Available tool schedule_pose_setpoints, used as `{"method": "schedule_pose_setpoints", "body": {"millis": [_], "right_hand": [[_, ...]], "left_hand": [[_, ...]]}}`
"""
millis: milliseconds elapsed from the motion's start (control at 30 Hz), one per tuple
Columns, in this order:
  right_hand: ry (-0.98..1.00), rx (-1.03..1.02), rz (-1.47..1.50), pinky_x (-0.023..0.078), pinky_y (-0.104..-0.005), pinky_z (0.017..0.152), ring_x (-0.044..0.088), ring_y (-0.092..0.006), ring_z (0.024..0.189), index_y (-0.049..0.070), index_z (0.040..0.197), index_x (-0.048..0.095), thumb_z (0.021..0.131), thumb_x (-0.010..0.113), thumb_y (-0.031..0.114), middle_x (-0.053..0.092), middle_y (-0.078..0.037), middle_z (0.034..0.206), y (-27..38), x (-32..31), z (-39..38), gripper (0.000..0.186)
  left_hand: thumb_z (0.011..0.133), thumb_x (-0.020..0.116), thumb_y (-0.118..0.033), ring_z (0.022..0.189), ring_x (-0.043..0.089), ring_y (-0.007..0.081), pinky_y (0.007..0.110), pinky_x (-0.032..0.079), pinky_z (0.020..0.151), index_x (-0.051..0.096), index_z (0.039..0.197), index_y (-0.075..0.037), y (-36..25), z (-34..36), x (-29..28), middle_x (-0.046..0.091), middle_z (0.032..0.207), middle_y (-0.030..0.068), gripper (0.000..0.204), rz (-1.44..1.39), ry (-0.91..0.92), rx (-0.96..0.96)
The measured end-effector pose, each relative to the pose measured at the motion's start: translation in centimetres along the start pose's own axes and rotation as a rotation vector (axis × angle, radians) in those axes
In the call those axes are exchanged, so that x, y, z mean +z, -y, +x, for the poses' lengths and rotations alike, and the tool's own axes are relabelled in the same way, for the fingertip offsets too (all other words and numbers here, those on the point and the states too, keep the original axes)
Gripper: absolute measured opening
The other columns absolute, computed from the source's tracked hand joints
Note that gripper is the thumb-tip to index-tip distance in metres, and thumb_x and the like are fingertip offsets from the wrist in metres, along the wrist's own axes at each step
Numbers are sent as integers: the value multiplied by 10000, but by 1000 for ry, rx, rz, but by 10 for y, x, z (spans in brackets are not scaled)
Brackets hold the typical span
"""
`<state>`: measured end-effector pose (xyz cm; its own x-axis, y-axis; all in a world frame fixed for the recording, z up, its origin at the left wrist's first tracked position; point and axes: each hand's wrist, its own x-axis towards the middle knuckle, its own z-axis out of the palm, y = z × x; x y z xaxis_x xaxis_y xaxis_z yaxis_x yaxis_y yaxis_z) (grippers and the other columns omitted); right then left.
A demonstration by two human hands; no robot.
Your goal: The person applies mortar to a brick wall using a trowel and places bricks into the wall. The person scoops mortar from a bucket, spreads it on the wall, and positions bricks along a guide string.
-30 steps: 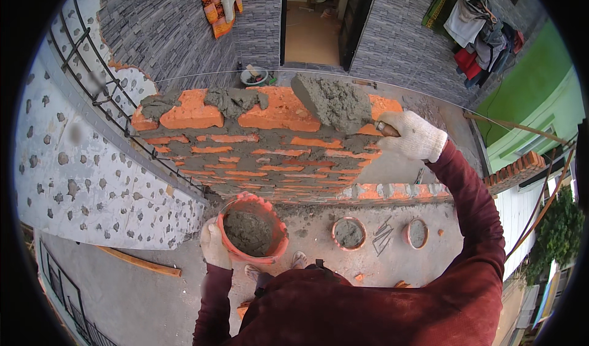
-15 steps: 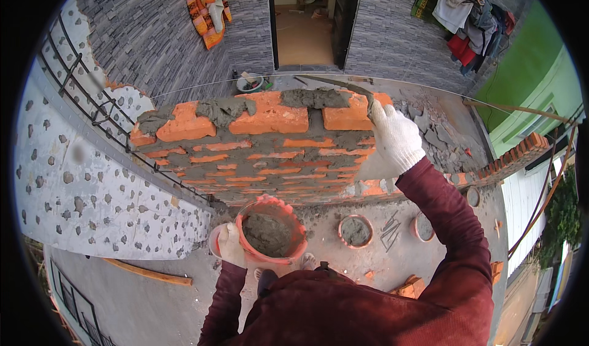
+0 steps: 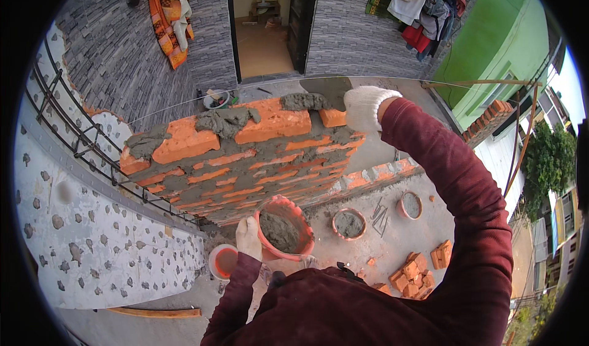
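Note:
A brick wall with grey mortar joints stands before me. Along its top course lie orange bricks with lumps of wet mortar on them. My right hand, in a white knitted glove, is closed at the wall's right end around a trowel; its handle is hidden by the hand. The trowel's grey blade reaches left, close to a mortar heap on the top bricks. Lower left, my gloved left hand grips the rim of a red bucket that holds mortar.
A white pail with a reddish inside stands beside my left hand. Two mortar tubs and broken bricks are on the floor at right. A string line runs behind the wall; rebar rises at left.
My view has swung right. The trowel has turned so its blade shows broad, and my right hand has risen at the wall's end. My left hand stays at the bucket rim.

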<state>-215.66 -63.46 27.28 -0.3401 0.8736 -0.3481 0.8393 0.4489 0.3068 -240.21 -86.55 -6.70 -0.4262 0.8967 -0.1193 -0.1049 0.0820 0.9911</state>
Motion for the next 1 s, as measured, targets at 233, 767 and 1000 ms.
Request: {"method": "schedule_pose_setpoints", "body": {"millis": [233, 767, 1000], "right_hand": [[-118, 181, 68, 586, -493, 870, 733, -366, 1066, 57, 1152, 769, 920, 634, 235, 754, -175, 1171, 31, -3, -12, 322], [-85, 267, 185, 588, -468, 854, 732, -394, 1016, -15, 1096, 752, 909, 630, 228, 741, -252, 1112, 60, 16, -23, 330], [-126, 281, 178, 590, -455, 821, 739, -398, 983, -17, 1091, 741, 907, 607, 224, 741, -245, 1097, 66, 15, -24, 332]], "left_hand": [[1085, 472, -293, 783, 468, 152, 364, 414, 727, 551, 907, 17, -13, 31, -31, 502, 825, 37, 366, 145, 83, 99], [1094, 453, -288, 805, 487, 161, 348, 427, 762, 581, 963, 12, -24, 67, -55, 524, 874, 41, 352, 79, 276, 26], [1105, 435, -323, 812, 484, 163, 341, 427, 772, 574, 977, 15, -14, 71, -66, 523, 874, 48, 387, 76, 263, -18]]}}
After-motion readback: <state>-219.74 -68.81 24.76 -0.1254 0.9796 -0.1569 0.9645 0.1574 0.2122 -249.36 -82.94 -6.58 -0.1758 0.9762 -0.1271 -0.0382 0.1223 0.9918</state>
